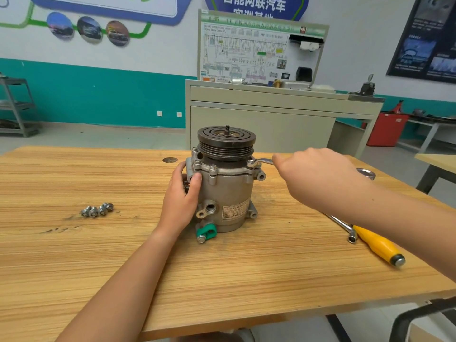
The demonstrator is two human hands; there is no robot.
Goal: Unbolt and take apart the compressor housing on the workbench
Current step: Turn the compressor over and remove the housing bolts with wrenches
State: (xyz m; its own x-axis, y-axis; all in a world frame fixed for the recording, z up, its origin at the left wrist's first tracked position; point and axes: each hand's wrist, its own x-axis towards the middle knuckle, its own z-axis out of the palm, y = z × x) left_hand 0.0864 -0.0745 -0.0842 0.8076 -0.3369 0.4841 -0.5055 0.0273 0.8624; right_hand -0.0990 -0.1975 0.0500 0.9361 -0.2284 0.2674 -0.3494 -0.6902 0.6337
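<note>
Nearest the lower edge of the frame, two bare forearms reach up across a pale striped-wood workbench. At lower right lie a yellow-handled screwdriver and, just beside it, a bent steel socket key, neither touched. Left of centre, four small silver flanged bolts sit in a cluster, well apart from the work.

At centre stands the grey cast-metal compressor housing, upright, its long axis vertical. A green plastic cap sits at its foot and a black grooved pulley on top. The left hand wraps the housing's left flank, thumb across the front. The right hand is closed on the handle of a slim steel wrench; its fingers are hidden behind the knuckles.

The wrench head sits on a flange bolt at the housing's upper right, just under the pulley, and the handle runs level out toward the right of the frame. That bolt lies on the right hand's side, with the left hand opposite. Any swing would turn about the vertical axis, so the left grip will probably have to stop the body twisting on the bench.

Farther back, in the upper middle, a beige metal cabinet carries a wiring-diagram board against a teal-and-white wall.
</note>
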